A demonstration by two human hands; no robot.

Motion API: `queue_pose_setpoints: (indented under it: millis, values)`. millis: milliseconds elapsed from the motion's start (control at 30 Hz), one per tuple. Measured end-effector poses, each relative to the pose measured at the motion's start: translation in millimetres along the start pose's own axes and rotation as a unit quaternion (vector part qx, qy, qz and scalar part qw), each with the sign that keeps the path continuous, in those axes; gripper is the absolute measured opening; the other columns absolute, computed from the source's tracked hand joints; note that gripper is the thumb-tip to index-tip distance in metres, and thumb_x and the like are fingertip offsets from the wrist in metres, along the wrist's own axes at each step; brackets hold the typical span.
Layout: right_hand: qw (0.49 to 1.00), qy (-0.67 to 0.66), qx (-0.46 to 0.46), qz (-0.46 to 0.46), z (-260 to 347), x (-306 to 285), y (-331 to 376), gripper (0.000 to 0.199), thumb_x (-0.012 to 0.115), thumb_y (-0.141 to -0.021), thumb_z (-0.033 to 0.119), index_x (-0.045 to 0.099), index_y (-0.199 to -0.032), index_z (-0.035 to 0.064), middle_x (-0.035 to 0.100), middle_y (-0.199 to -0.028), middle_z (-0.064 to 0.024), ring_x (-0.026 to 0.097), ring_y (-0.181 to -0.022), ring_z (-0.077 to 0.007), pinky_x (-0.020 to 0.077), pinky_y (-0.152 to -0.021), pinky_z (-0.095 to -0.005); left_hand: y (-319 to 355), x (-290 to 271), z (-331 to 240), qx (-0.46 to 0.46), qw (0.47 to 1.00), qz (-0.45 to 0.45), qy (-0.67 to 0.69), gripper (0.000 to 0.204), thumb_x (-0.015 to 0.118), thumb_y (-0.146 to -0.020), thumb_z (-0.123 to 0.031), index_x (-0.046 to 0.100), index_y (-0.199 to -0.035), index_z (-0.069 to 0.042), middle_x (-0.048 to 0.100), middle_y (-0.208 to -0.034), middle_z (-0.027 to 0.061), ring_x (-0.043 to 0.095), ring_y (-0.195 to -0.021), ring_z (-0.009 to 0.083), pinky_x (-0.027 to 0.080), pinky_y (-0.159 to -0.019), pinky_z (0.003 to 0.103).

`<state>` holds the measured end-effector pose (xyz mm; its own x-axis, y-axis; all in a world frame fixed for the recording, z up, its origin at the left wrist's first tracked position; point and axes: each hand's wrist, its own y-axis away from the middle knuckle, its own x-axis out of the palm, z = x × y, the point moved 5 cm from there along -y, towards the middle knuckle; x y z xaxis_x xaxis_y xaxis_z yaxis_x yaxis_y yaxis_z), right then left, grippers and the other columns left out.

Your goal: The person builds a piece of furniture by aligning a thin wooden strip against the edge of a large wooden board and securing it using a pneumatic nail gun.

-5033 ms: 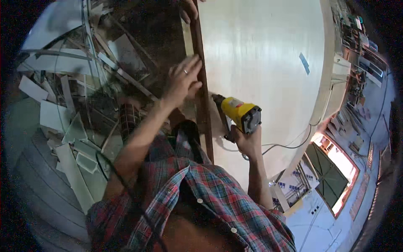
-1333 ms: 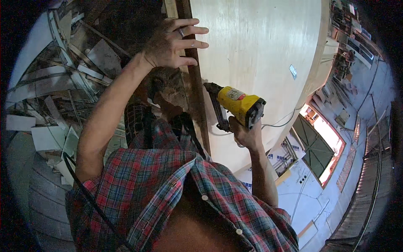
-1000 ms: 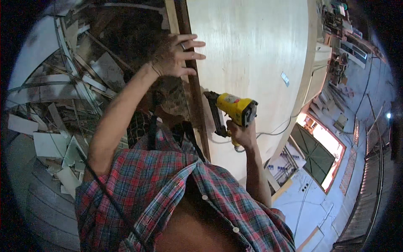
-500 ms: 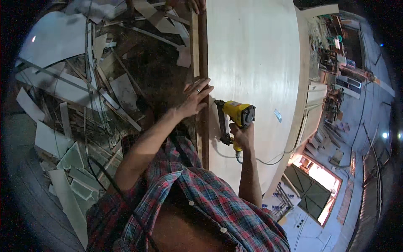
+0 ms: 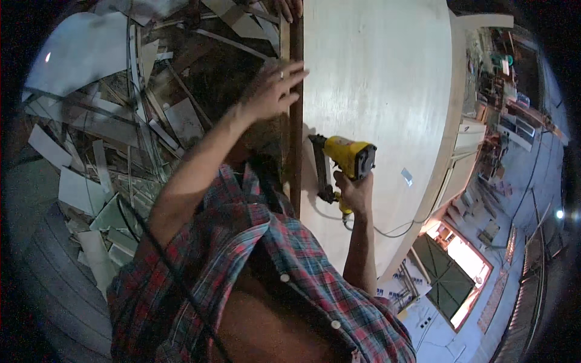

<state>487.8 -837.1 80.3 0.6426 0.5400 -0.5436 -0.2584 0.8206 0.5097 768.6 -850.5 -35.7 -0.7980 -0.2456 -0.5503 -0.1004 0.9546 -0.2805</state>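
Observation:
My right hand (image 5: 356, 191) is wrapped round the grip of a yellow and black pneumatic nail gun (image 5: 346, 155). The gun's nose is near the left edge of a large pale wood panel (image 5: 381, 78), beside a dark wooden strip (image 5: 295, 145) running along that edge. Over the strip, farther up, my left hand (image 5: 272, 91) reaches with fingers spread and holds nothing. Whether it touches the wood I cannot tell. A thin air hose (image 5: 387, 235) leads from the gun's lower end across the panel to the right.
At the far end, another person's hand (image 5: 289, 8) rests by the strip. Scrap boards and offcuts (image 5: 109, 175) litter the floor on the left. A small bluish sticker (image 5: 407, 176) lies on the panel. Stacked boards (image 5: 469, 142) and a doorway (image 5: 469, 260) show on the right.
My left hand has come off its place on the strip and moved farther up along it, fingers spreading. The nail gun stays at nearly the same spot on the panel.

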Motion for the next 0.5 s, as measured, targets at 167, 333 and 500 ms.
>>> queue_pose_setpoints:
  millis: [167, 333, 500]
  values:
    - [0.999, -0.031, -0.019, 0.009, 30.0, 7.2, -10.4, 0.023, 0.069, -0.079, 0.004, 0.064, -0.100, -0.0039, 0.066, -0.086, -0.0059, 0.061, -0.072, -0.0121, 0.0501, -0.064, -0.0268, -52.1, -18.9, 36.6, 0.150, 0.980, 0.043, -0.125, 0.059, 0.078, -0.077, -0.032, 0.060, -0.131, -0.018, 0.045, -0.148, 0.0019, 0.036, -0.140, 0.0260, 0.031, -0.114, 0.046]
    - [0.998, -0.031, 0.043, 0.033, 49.2, 11.7, -19.1, 0.028, 0.069, -0.082, -0.006, 0.062, -0.109, -0.0083, 0.070, -0.101, -0.0142, 0.068, -0.087, -0.0179, 0.0567, -0.074, -0.0313, -58.5, -24.3, 28.0, 0.193, 0.978, 0.029, -0.077, 0.055, 0.081, -0.070, -0.050, 0.069, -0.115, -0.021, 0.050, -0.140, 0.0000, 0.039, -0.136, 0.0246, 0.033, -0.110, 0.048]
    - [0.999, -0.009, 0.030, 0.026, 61.0, 18.3, -15.5, 0.030, 0.067, -0.082, -0.006, 0.059, -0.111, -0.0091, 0.069, -0.102, -0.0152, 0.069, -0.088, -0.0185, 0.0573, -0.074, -0.0309, -55.9, -23.7, 34.4, 0.242, 0.970, 0.018, -0.020, 0.054, 0.079, -0.070, -0.056, 0.072, -0.106, -0.017, 0.053, -0.136, 0.0047, 0.042, -0.133, 0.0278, 0.036, -0.107, 0.050]
